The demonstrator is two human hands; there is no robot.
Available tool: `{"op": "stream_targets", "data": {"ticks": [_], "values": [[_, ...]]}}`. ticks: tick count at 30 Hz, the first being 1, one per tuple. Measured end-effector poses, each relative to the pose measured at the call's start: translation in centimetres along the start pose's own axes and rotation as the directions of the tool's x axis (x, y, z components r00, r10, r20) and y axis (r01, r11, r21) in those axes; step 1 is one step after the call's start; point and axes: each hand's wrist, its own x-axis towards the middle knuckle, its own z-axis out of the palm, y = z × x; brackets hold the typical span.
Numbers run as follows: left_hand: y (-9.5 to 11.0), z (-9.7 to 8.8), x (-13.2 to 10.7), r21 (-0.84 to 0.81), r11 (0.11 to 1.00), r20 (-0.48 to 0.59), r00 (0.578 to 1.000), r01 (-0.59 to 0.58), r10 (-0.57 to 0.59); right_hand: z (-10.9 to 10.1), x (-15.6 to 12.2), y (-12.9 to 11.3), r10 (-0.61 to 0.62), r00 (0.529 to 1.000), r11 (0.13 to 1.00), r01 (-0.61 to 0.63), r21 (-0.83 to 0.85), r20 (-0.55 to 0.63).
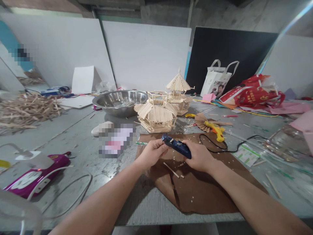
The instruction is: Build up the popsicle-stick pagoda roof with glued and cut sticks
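My right hand (199,155) is wrapped around the grip of a dark blue hand tool (177,147), which looks like a small cutter. The tool slants up to the left, above brown paper (207,186). At its far end my left hand (154,151) is closed in a pinch; what lies between the fingertips is too small to make out. Thin wooden sticks (171,170) and small cut bits lie on the paper below. Just beyond my hands stands a stick-built pavilion model (157,116) with a sloping roof. A taller stick tower (179,88) with a pointed roof is behind it.
A steel basin (119,101) stands behind left, near a heap of wooden sticks (29,109). Left front are a purple power strip (36,178) and cables. A yellow glue gun (216,130) with a black cord lies right, near a clear container (288,142).
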Motion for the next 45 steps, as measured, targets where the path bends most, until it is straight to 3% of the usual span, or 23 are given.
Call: {"op": "stream_targets", "data": {"ticks": [7,13,19,24,33,40,45], "values": [[0.1,0.7,-0.2,0.269,0.957,-0.171,0.973,-0.105,0.155,-0.1,0.0,-0.3,0.058,0.998,0.998,-0.057,-0.024,0.033],[0.2,0.7,-0.4,0.395,0.914,-0.207,0.96,-0.093,0.187,0.0,0.0,-0.2,0.045,0.999,0.999,-0.045,-0.031,0.018],[0.0,0.5,-0.3,0.274,0.957,-0.158,0.977,-0.097,0.145,0.0,0.1,0.1,-0.002,1.0,1.0,0.002,0.01,0.005],[0.1,0.3,-0.3,0.127,0.991,-0.052,0.997,-0.049,0.056,0.0,0.1,0.1,-0.049,0.999,0.998,0.05,0.041,-0.012],[0.2,-0.2,-0.2,-0.031,0.999,0.074,0.997,0.036,-0.034,0.1,0.1,0.5,-0.06,0.998,0.998,0.061,0.015,-0.012],[0.1,-0.2,-0.2,-0.084,0.995,0.094,0.995,0.053,-0.045,0.2,0.1,0.2,-0.033,0.999,0.999,0.033,0.002,-0.01],[-0.1,0.1,-0.2,-0.083,0.996,0.035,0.999,0.04,-0.037,0.0,0.0,-0.3,0.009,1.0,1.0,-0.009,-0.004,0.004]]}}
